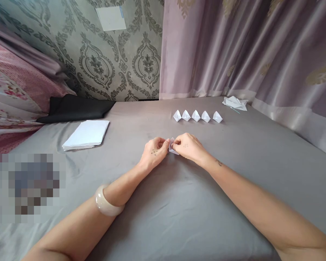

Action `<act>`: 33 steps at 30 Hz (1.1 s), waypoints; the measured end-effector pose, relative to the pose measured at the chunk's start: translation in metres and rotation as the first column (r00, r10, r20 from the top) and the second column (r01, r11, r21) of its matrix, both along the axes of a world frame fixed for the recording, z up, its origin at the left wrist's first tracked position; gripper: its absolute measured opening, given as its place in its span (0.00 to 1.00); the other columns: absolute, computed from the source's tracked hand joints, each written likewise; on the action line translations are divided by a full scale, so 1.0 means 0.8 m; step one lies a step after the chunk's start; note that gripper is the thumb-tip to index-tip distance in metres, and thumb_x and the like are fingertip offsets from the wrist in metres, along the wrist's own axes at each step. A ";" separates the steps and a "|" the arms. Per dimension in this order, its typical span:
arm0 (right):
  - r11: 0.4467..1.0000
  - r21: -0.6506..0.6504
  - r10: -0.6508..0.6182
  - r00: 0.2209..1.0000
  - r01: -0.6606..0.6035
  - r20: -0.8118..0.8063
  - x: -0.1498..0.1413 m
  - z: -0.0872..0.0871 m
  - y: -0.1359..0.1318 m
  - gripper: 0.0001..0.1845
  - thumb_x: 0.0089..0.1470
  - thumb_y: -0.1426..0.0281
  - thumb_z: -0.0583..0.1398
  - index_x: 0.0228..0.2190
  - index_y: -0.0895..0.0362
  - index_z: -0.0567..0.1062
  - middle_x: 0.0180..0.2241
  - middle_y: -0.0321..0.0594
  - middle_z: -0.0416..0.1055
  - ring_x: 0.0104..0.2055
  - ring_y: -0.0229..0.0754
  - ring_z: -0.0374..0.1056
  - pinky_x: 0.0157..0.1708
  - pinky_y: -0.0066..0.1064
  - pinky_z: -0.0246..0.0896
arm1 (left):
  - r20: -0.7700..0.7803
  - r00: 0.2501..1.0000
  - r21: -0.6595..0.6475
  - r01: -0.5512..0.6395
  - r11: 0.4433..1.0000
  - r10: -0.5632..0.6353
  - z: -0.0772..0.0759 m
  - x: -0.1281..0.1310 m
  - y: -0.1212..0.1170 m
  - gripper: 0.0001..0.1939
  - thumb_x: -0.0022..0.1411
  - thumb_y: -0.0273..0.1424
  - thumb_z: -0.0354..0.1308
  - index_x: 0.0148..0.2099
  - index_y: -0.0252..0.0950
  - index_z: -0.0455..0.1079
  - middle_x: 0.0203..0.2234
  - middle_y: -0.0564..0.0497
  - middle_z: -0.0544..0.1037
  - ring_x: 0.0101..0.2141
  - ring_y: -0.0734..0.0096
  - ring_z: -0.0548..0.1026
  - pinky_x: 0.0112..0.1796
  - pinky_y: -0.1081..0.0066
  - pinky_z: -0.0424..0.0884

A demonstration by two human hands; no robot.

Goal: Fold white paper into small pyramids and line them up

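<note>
Between my two hands is a small piece of folded white paper (174, 149), partly covered by my fingers. My left hand (155, 152) pinches its left side between thumb and fingers. On the other side, my right hand (188, 145) is closed on the paper too, thumb and index finger together. Beyond the hands, several folded white paper shapes (196, 116) stand in a row on the grey cloth. A pale bangle (108, 201) circles my left wrist.
A stack of white paper sheets (86, 134) lies at the left, with a black cloth (78, 107) behind it. More folded white paper (235, 103) rests at the far right near the curtain (247, 47). The grey cloth (174, 217) covers the whole surface.
</note>
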State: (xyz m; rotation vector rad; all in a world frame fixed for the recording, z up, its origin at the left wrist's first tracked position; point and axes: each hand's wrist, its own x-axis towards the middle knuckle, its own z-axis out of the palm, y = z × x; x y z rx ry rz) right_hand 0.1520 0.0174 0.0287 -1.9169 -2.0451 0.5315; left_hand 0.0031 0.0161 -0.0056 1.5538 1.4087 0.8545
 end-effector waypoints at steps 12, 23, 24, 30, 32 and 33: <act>0.993 0.060 -0.043 0.778 0.103 -0.627 0.027 -0.002 -0.028 0.17 0.52 0.58 0.58 0.31 0.58 0.79 0.30 0.39 0.77 0.30 0.40 0.70 0.33 0.30 0.62 | 0.422 0.907 -0.142 0.064 0.988 0.002 0.007 0.008 -0.007 0.09 0.56 0.29 0.59 0.39 0.30 0.73 0.28 0.47 0.79 0.30 0.71 0.76 0.32 0.73 0.74; 0.992 -0.086 -0.124 0.723 0.090 -0.680 0.014 -0.034 -0.029 0.15 0.49 0.61 0.60 0.35 0.56 0.80 0.36 0.41 0.79 0.38 0.43 0.73 0.39 0.32 0.65 | 0.387 0.919 -0.085 0.120 0.989 -0.079 0.005 0.009 -0.015 0.15 0.57 0.38 0.61 0.41 0.31 0.73 0.28 0.47 0.79 0.29 0.70 0.77 0.32 0.72 0.74; 0.994 -0.088 -0.111 0.711 0.069 -0.695 0.014 -0.037 -0.028 0.15 0.50 0.61 0.60 0.34 0.56 0.80 0.34 0.41 0.79 0.38 0.43 0.73 0.38 0.32 0.65 | 0.369 0.926 -0.089 0.120 0.989 -0.079 0.005 0.008 -0.016 0.16 0.57 0.39 0.61 0.41 0.31 0.73 0.27 0.47 0.79 0.29 0.69 0.77 0.31 0.72 0.74; 0.994 -0.030 -0.098 0.779 0.102 -0.620 0.011 -0.041 -0.031 0.15 0.52 0.63 0.56 0.29 0.58 0.80 0.27 0.37 0.77 0.32 0.41 0.70 0.32 0.28 0.60 | 0.194 0.977 -0.075 0.101 0.992 -0.085 0.005 0.009 -0.019 0.15 0.59 0.41 0.57 0.36 0.32 0.73 0.25 0.48 0.78 0.29 0.68 0.76 0.32 0.71 0.73; 0.992 -0.020 -0.116 0.826 0.126 -0.551 0.008 -0.040 -0.035 0.16 0.53 0.63 0.55 0.24 0.58 0.78 0.22 0.34 0.72 0.26 0.38 0.65 0.27 0.27 0.56 | 0.078 0.995 -0.027 0.068 0.997 -0.066 0.007 0.010 -0.021 0.13 0.60 0.39 0.56 0.33 0.33 0.72 0.23 0.51 0.77 0.27 0.70 0.75 0.29 0.73 0.70; 0.991 -0.014 -0.122 0.846 0.134 -0.519 0.007 -0.040 -0.037 0.17 0.53 0.62 0.55 0.22 0.58 0.76 0.20 0.33 0.70 0.24 0.36 0.61 0.25 0.27 0.53 | 0.001 0.999 0.009 0.052 0.999 -0.052 0.008 0.011 -0.023 0.13 0.60 0.39 0.55 0.30 0.34 0.71 0.22 0.52 0.75 0.25 0.72 0.73 0.27 0.75 0.67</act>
